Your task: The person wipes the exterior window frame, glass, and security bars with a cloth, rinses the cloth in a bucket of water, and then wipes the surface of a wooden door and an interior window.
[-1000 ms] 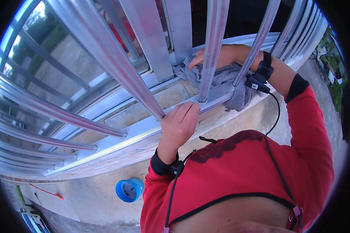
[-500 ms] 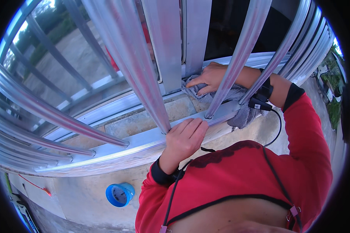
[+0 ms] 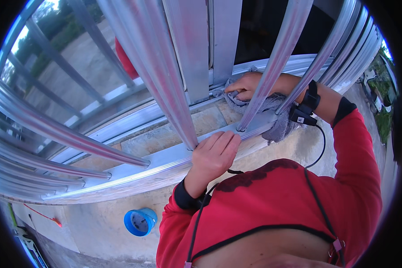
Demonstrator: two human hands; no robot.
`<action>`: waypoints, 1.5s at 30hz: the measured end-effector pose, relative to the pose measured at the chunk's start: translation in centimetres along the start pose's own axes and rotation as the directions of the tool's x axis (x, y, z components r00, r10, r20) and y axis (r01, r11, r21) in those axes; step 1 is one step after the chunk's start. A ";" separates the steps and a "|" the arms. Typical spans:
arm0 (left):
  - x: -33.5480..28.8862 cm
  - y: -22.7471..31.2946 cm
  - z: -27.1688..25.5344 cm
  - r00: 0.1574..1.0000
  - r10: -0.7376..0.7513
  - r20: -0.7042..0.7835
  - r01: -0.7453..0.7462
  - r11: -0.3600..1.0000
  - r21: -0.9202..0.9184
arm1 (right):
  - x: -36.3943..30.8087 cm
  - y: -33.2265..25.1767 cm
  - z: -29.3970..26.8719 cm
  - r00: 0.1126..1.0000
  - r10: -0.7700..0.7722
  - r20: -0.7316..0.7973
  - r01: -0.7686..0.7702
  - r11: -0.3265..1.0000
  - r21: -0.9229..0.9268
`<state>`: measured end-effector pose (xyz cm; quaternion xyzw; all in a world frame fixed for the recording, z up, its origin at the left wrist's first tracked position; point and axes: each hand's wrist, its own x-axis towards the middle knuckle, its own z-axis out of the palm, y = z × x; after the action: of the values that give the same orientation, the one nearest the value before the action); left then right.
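Grasping the rail (image 3: 169, 157), left hand (image 3: 214, 155) hides its fingertips; right hand (image 3: 247, 85)'s hold on cloth (image 3: 279, 127) is unclear.

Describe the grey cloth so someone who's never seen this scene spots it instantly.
Find the silver bars rising from the long metal rail. Right of the picture's middle, the cloth lies bunched under the person's right hand, partly behind the bars, with one end hanging over the rail. Its crumpled grey folds set it apart from the smooth, shiny metal around it.
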<state>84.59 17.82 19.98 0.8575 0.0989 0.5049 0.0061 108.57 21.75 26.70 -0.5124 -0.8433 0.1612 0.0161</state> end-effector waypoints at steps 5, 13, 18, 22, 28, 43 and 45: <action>0.0 0.3 0.0 1.000 0.008 0.030 -0.010 0.999 0.038 | 1.0 -0.4 0.7 0.975 -0.216 -0.056 0.210 0.973 -0.101; 0.1 0.4 0.4 0.998 -0.052 0.021 0.049 0.990 0.129 | 0.5 -3.6 -2.0 0.989 0.075 0.130 -0.032 0.951 -0.307; 0.0 0.2 0.5 0.997 -0.077 -0.001 0.076 0.987 0.144 | -2.6 -1.7 -1.5 0.947 0.317 0.051 -0.297 0.925 -0.236; -0.2 0.1 0.4 0.998 -0.054 -0.014 0.055 0.987 0.152 | -3.4 -0.9 -1.1 0.934 0.352 -0.056 -0.355 0.906 -0.233; -0.2 0.4 0.2 0.998 -0.052 -0.040 0.057 0.990 0.130 | -5.2 -1.3 -1.2 0.893 0.438 -0.103 -0.443 0.814 -0.376; 0.0 0.6 0.0 0.997 -0.076 0.033 0.072 0.992 0.103 | -12.1 -3.4 -0.1 0.738 0.480 -0.475 -0.618 0.763 -0.189; 0.0 0.5 0.3 0.998 -0.050 0.032 0.045 0.991 0.126 | -14.4 -4.9 0.1 0.770 0.308 -0.559 -0.467 0.869 -0.164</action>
<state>84.89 17.39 19.91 0.8623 0.1506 0.4823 -0.0340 111.20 7.12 30.04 -0.6976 -0.6960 -0.1090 0.1310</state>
